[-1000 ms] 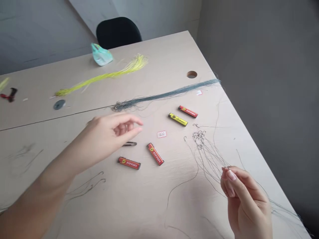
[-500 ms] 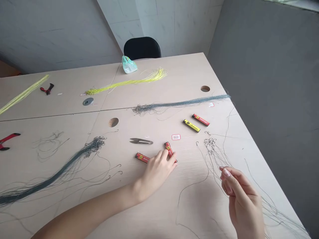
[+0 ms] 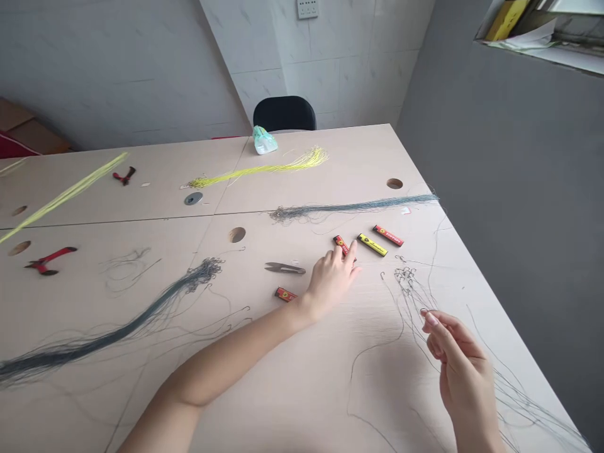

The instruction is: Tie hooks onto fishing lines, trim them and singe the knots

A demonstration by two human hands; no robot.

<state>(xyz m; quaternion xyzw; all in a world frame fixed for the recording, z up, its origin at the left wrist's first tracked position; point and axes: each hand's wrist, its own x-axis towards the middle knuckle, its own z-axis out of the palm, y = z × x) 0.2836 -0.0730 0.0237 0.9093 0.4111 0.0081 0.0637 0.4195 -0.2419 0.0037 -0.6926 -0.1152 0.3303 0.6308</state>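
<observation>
My left hand (image 3: 331,281) lies on the pale wooden table (image 3: 330,402), its fingertips pressing a small red case (image 3: 341,245) with a dark end. Beside that case lie a yellow case (image 3: 372,245) and another red case (image 3: 387,235). A third red case (image 3: 285,294) sits left of my palm, near steel thread snips (image 3: 284,268). My right hand (image 3: 455,352) is raised at the right, thumb and fingertips pinched on a thin fishing line (image 3: 415,314). That line runs from a tangled cluster of hooks (image 3: 406,277).
Grey-green line bundles (image 3: 117,330) lie across the table, with a yellow-green bundle (image 3: 259,170) behind. Red-handled pliers (image 3: 50,259), a grey washer (image 3: 193,199) and a plastic bag (image 3: 264,139) stand on it. The table's right edge drops to a grey floor.
My left hand has moved right and away from me, and the red case under its fingers has shifted with it toward the yellow case. My right hand stays nearly still. The view has tilted upward.
</observation>
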